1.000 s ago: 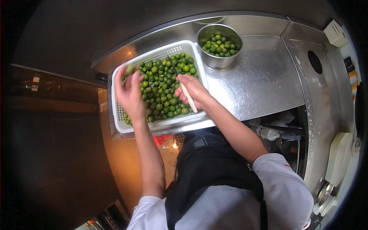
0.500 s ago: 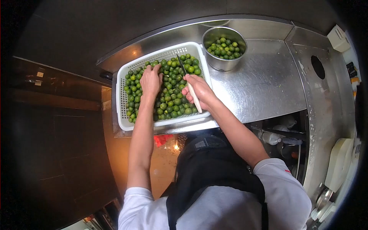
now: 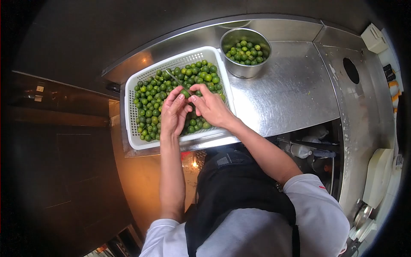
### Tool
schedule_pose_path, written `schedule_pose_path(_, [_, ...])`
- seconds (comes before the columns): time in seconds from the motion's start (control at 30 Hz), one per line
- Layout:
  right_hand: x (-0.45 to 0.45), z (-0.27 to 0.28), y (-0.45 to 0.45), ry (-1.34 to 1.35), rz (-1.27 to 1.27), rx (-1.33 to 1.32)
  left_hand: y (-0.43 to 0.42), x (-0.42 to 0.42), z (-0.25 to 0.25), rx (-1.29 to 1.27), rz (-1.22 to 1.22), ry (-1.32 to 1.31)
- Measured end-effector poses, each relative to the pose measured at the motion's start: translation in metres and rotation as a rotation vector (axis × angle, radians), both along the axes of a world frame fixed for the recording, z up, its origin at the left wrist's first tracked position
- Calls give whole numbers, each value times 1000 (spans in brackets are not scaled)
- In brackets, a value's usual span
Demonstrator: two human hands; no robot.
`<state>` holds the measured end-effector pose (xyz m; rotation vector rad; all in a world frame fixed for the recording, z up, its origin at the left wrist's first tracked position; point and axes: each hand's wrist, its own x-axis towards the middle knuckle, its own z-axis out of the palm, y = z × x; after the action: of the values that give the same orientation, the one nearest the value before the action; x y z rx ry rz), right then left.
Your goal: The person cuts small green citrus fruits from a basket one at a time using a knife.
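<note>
The left hand [image 3: 174, 115] had its grip closed round a small green lime [image 3: 185, 93], pinching it between thumb and fingers. Just to its right, the right hand [image 3: 212, 108] was pressed together on a knife [image 3: 176, 80] — handle hidden in the palm, blade slanting out towards the far left, right at the lime. I couldn't tell whether its edge touched the skin. Both hands hung over the near part of a white basket [image 3: 127, 112], where loose limes [image 3: 148, 107] lay heaped. Just beside its far right corner stood a metal pot [image 3: 245, 72], holding more limes. Basket and pot sat on a steel counter [image 3: 295, 85] — bare metal shone to the right.
</note>
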<state>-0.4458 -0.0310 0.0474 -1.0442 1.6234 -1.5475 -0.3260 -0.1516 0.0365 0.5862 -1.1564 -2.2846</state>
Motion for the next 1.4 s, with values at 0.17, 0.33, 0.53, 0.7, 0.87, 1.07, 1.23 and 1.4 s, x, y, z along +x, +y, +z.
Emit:
schedule_pose_path(0.17, [-1, 4, 3, 50, 45, -29, 12, 1, 1, 22, 54, 33])
schedule_pose_path(0.33, [3, -1, 1, 153, 19, -86, 13, 3, -2, -17, 102, -18])
schedule_pose_path(0.53, [4, 0, 3, 249, 25, -100, 14, 9, -7, -33, 137, -14])
schedule_pose_path(0.7, [4, 3, 3, 263, 45, -84, 11, 12, -14, -52, 174, -16])
schedule_pose_path(0.87, [1, -6, -1, 113, -42, -28, 17, 13, -6, -82, 112, -2])
schedule_pose_path(1.07, [1, -4, -1, 60, -52, 9, 15, 8, 1, -58, 211, 13])
schedule_pose_path(1.23, [1, -1, 2, 268, 72, 48, 10, 14, -12, -69, 281, 2])
schedule_pose_path(1.4, [2, 9, 5, 272, 113, 120, 8, 14, -14, -113, 326, -20])
